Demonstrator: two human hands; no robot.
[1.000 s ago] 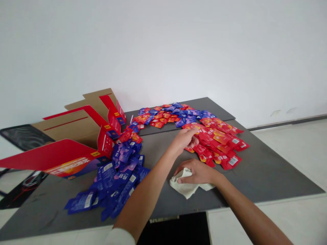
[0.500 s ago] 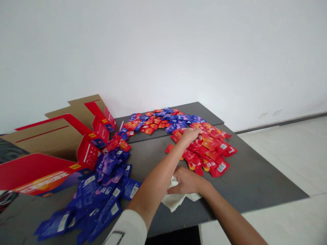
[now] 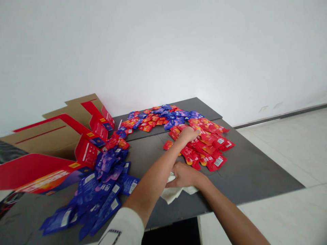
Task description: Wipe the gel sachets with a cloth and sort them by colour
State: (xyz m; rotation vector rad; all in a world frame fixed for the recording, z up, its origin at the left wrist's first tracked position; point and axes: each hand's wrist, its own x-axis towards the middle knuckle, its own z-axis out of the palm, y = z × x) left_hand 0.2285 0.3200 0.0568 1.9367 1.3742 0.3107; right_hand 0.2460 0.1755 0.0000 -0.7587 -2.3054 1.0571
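My left hand (image 3: 189, 134) reaches across to the pile of red packets (image 3: 217, 144), fingers curled round a red packet at the pile's near left side; the fingertips are partly hidden. Below it, my right hand (image 3: 184, 175) is closed on a crumpled off-white cloth bag (image 3: 171, 195), which hangs down close to the table's front edge. My left forearm passes in front of part of the bag, so its opening cannot be made out.
Blue packets (image 3: 102, 200) lie heaped at the left front of the dark table (image 3: 245, 173). Two open red cartons (image 3: 48, 180) stand at the left. Smaller mixed red and blue sachets (image 3: 155, 117) spread along the back, before a white wall (image 3: 163, 51).
The view has shifted slightly, so the table and packets appear a little higher and further left. Both hands stay at nearly the same places, left at the red pile, right on the cloth bag.
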